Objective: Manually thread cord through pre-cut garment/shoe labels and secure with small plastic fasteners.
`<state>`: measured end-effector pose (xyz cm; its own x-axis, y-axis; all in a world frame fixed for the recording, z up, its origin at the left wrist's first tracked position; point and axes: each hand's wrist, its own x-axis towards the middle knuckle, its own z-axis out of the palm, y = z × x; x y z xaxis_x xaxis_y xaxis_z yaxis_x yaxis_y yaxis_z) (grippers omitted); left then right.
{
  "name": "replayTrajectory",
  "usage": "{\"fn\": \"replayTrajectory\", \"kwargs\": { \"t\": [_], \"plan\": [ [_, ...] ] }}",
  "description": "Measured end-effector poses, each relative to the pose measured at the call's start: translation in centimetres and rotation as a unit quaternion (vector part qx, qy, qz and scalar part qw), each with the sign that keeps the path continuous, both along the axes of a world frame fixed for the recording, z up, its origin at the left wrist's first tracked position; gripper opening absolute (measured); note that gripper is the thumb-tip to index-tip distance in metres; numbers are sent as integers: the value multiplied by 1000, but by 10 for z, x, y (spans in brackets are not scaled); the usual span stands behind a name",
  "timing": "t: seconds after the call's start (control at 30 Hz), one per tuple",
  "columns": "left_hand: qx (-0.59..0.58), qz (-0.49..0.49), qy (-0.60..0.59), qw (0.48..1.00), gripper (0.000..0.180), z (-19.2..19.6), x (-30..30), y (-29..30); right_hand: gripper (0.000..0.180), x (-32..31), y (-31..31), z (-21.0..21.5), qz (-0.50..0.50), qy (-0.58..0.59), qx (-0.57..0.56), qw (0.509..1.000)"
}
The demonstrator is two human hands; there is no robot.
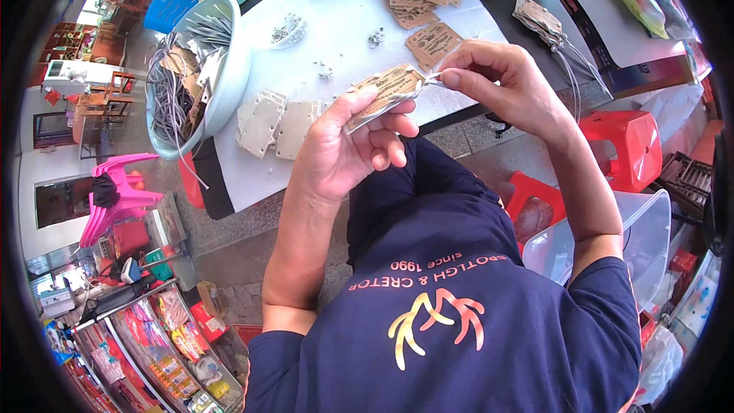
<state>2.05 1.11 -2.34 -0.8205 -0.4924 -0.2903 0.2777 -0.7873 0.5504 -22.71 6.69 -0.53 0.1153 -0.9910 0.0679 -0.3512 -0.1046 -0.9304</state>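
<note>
Head view, frame centre: left hand (348, 145) grips a brown card tag (384, 93) above the white table (344, 38), right hand (489, 80) pinches a thin cord (430, 79) at its end, apparently mid-threading; pulling through needs steady alignment.

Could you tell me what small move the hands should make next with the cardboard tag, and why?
Probably the right hand should draw the thin cord it pinches on through the end of the cardboard tag. The left hand grips the tag's other end, and the right fingertips meet the tag right at its edge, so the cord seems only just started.
</note>
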Motion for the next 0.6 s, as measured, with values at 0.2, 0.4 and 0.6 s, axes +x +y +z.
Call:
{"fn": "replayTrajectory", "kwargs": {
  "t": [0.2, 0.4, 0.6],
  "plan": [
    [51, 2, 47, 998, 49, 0, -2, 1, 21, -2, -3, 1, 23, -63, 33, 997],
    [-28, -16, 4, 999, 51, 2, -2, -1, 20, -3, -5, -1, 49, -106, 26, 993],
    [-175, -7, -114, 978, 48, 16, -3, 5, 16, -7, -7, 3, 96, -89, 43, 990]
  ]
}}
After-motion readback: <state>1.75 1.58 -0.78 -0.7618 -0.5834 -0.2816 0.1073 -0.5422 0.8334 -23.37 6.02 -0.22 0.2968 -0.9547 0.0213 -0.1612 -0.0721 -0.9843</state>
